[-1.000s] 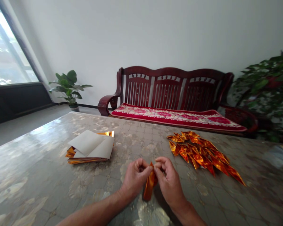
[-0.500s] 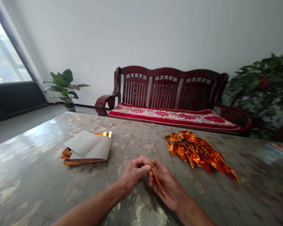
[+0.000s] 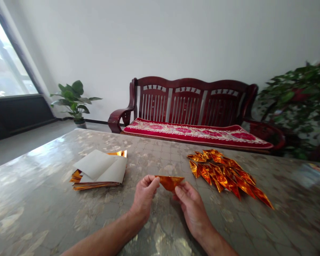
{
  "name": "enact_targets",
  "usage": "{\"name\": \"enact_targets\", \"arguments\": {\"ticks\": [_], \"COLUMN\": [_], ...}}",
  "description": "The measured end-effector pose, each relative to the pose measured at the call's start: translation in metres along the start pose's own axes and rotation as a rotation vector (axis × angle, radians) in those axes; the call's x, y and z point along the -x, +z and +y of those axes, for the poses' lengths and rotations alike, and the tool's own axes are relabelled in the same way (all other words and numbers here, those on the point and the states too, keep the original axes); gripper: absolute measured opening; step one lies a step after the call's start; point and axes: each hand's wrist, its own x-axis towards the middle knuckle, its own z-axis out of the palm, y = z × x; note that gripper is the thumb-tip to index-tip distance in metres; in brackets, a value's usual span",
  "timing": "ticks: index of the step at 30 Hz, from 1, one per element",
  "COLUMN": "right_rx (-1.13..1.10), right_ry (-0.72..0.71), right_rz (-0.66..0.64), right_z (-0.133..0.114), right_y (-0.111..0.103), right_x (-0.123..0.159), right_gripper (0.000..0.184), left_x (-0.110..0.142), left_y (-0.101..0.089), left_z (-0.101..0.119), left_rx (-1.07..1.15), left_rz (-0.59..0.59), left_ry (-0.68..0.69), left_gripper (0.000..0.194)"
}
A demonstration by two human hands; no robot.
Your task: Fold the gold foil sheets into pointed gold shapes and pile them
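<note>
The left hand and right hand pinch a gold foil triangle flat between closed fingers; more folded foil triangles lie just right of them.

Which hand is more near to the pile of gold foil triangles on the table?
Right. The right hand is just in front of the pile; the left hand is farther left, beyond the held foil.

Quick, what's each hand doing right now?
Left hand: closed, pinching a corner of the gold foil triangle.
Right hand: closed, holding the triangle's lower edge.
</note>
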Motion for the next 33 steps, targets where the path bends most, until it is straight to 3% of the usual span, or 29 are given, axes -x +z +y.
{"name": "enact_targets", "arguments": {"ticks": [5, 9, 13, 17, 22, 27, 33], "right_rx": [0.063, 0.091, 0.087, -0.075, -0.275, -0.329, -0.29], "right_ry": [0.038, 0.054, 0.042, 0.01, 0.095, 0.177, 0.106], "right_rz": [0.13, 0.159, 0.178, 0.274, 0.231, 0.14, 0.054], "right_z": [0.007, 0.005, 0.002, -0.004, -0.009, -0.009, -0.009], "right_y": [0.0, 0.0, -0.002, -0.006, -0.008, -0.009, -0.007], "right_x": [-0.006, -0.007, -0.007, -0.012, -0.016, -0.015, -0.015], "right_gripper": [0.042, 0.046, 0.043, 0.047, 0.046, 0.047, 0.044], "left_x": [0.004, 0.002, -0.002, -0.005, -0.004, 0.001, 0.004], "left_y": [0.001, 0.002, -0.001, -0.005, -0.005, -0.001, -0.001], "left_z": [0.0, -0.004, -0.007, -0.007, -0.006, -0.004, -0.003], "left_rx": [0.046, 0.067, 0.005, 0.03, 0.068, 0.046, 0.035], "left_rz": [-0.113, -0.225, -0.183, -0.137, -0.124, -0.149, -0.138], "left_ry": [-0.03, -0.088, -0.059, -0.076, -0.147, -0.157, -0.163], "left_gripper": [0.036, 0.042, 0.044, 0.043, 0.046, 0.046, 0.046]}}
